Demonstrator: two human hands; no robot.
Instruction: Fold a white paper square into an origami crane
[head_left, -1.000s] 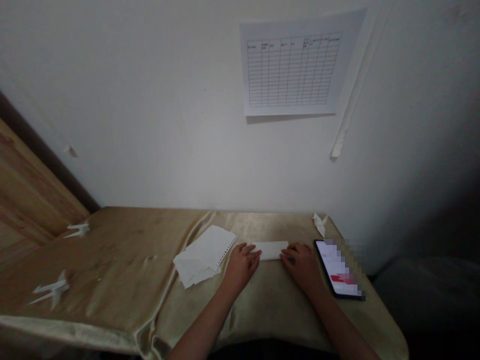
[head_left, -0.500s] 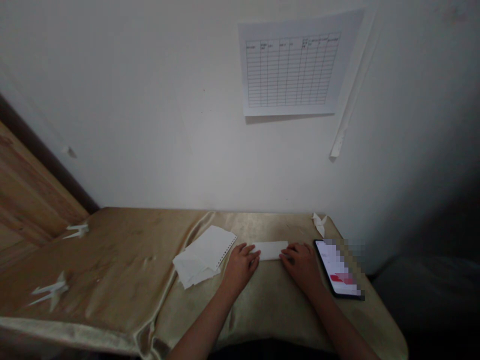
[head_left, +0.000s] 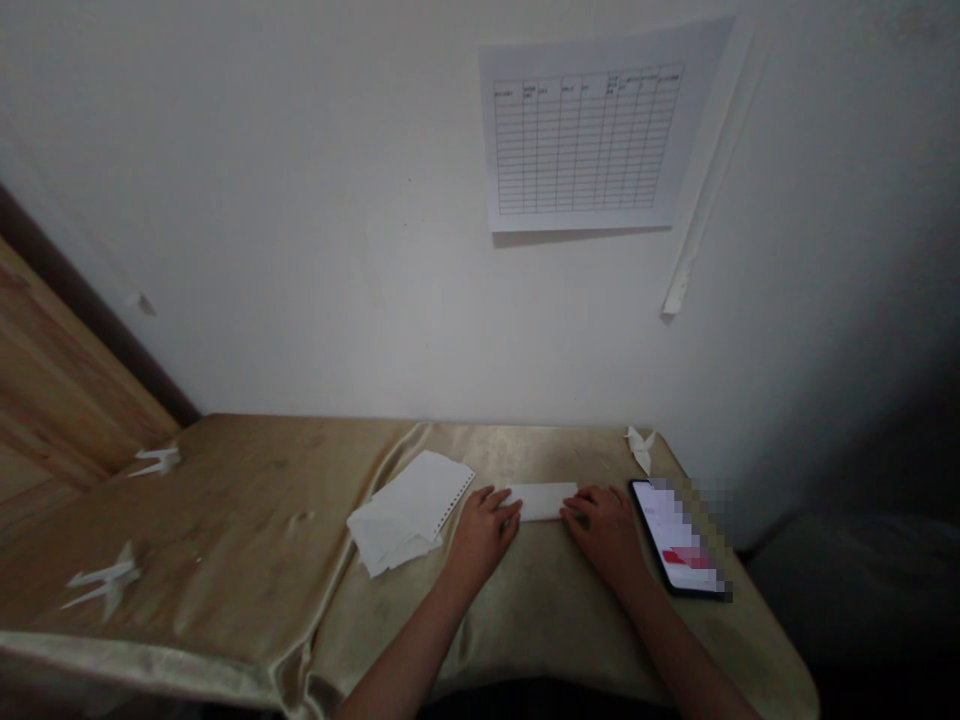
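Observation:
A folded strip of white paper (head_left: 541,502) lies lengthwise across the cloth in front of me. My left hand (head_left: 484,525) has its fingers on the strip's left end, thumb at the lower edge. At the right end, my right hand (head_left: 602,528) grips the strip with bent fingers and thumb. Both hands rest low against the table, and the strip's two ends are partly hidden under the fingers. Left of my left hand is a small pile of loose white sheets (head_left: 409,505), one with a perforated edge.
A phone (head_left: 679,540) with a lit screen lies right of my right hand, a folded paper figure (head_left: 641,450) behind it. Two paper cranes (head_left: 109,580) (head_left: 159,459) stand at the left on the gold tablecloth (head_left: 240,520). A printed table sheet (head_left: 585,140) hangs on the wall behind.

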